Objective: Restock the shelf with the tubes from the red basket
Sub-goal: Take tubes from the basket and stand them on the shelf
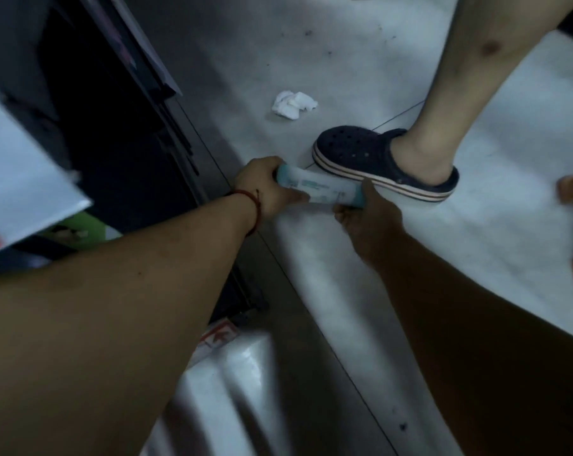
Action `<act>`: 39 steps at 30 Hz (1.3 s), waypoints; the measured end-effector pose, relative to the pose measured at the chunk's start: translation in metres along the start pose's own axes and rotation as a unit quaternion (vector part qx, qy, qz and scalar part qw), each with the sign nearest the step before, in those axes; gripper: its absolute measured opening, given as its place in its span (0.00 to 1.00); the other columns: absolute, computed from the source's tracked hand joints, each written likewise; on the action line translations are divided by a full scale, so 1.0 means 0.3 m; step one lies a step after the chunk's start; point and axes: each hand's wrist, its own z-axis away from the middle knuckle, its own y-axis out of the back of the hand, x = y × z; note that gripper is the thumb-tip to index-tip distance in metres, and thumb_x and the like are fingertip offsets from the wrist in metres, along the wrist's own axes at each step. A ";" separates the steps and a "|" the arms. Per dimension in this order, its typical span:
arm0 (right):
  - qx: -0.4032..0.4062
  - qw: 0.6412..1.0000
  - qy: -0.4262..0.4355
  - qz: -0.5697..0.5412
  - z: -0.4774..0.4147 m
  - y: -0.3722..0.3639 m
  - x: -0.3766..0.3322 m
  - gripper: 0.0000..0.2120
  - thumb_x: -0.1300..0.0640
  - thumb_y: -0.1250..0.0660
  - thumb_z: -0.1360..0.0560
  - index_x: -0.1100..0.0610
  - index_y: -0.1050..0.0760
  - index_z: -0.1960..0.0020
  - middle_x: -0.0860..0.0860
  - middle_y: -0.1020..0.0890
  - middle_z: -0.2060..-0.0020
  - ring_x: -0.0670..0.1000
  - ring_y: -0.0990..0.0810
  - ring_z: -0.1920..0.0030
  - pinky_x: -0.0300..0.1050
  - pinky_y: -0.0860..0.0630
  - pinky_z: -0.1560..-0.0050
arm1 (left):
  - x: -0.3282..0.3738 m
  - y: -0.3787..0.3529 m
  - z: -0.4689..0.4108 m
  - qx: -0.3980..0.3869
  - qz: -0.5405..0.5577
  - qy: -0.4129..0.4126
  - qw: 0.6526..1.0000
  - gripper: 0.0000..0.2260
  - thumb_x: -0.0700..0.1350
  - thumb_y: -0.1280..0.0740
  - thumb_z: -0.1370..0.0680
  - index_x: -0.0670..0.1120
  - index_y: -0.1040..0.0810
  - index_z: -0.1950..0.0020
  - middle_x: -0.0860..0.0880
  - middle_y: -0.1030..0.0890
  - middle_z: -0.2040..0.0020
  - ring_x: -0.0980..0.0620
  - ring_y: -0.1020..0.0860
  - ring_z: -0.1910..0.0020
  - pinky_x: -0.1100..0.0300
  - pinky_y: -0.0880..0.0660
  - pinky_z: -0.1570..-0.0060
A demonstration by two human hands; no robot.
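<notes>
Your left hand and right hand each have a closed grip on one end of the tube, held low over the floor, just beside the dark clog. Keep it level, release one end, then carry it left of the clog to the dark shelf.

A: Floor: smooth pale tile with a soft sheen, speckled with dark marks. Tissue: crumpled white paper, matt.

B: Clog: dark matt foam-like plastic, perforated, with a striped pale sole. Tube: smooth plastic, white body, pale blue ends, slightly glossy.

A: Wrist cord: thin red thread. Shelf edge: dark and hard; metal or plastic cannot be told.
</notes>
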 end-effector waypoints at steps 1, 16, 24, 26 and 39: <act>-0.015 1.000 0.002 -0.009 0.051 0.018 -0.025 0.09 0.56 0.38 0.17 0.60 0.26 0.52 0.58 0.18 0.51 0.53 0.18 0.59 0.49 0.19 0.51 | 0.026 -0.001 0.055 -0.001 0.083 0.007 0.997 0.12 0.41 0.21 0.29 0.44 0.20 0.49 0.46 0.16 0.53 0.54 0.20 0.62 0.67 0.23 0.66; -0.255 0.917 0.113 0.285 1.149 0.169 -0.570 0.16 0.54 0.27 0.24 0.58 0.22 0.39 0.62 0.18 0.44 0.62 0.16 0.49 0.63 0.20 0.43 | 0.653 0.288 1.002 0.001 0.424 -0.060 0.904 0.16 0.40 0.26 0.25 0.39 0.21 0.39 0.42 0.15 0.49 0.50 0.16 0.60 0.59 0.17 0.57; -0.330 0.898 0.172 0.237 1.637 0.004 -0.664 0.11 0.52 0.37 0.18 0.55 0.26 0.37 0.58 0.18 0.42 0.70 0.18 0.43 0.72 0.25 0.40 | 0.791 0.596 1.445 -0.037 0.358 -0.145 0.921 0.16 0.32 0.27 0.27 0.39 0.22 0.39 0.37 0.16 0.45 0.43 0.15 0.51 0.57 0.18 0.54; -0.343 0.885 0.199 0.244 1.734 -0.041 -0.681 0.12 0.51 0.38 0.17 0.54 0.26 0.36 0.56 0.17 0.44 0.66 0.18 0.43 0.68 0.23 0.41 | 0.812 0.653 1.537 -0.006 0.336 -0.163 0.928 0.16 0.33 0.27 0.27 0.37 0.21 0.40 0.36 0.16 0.45 0.44 0.15 0.51 0.57 0.18 0.54; -0.303 0.826 0.377 0.290 1.988 -0.273 -0.785 0.11 0.61 0.32 0.21 0.59 0.20 0.39 0.55 0.14 0.50 0.56 0.14 0.50 0.58 0.17 0.46 | 0.873 0.865 1.809 0.138 0.384 -0.230 0.883 0.13 0.32 0.29 0.24 0.37 0.19 0.39 0.40 0.14 0.48 0.44 0.14 0.52 0.54 0.16 0.55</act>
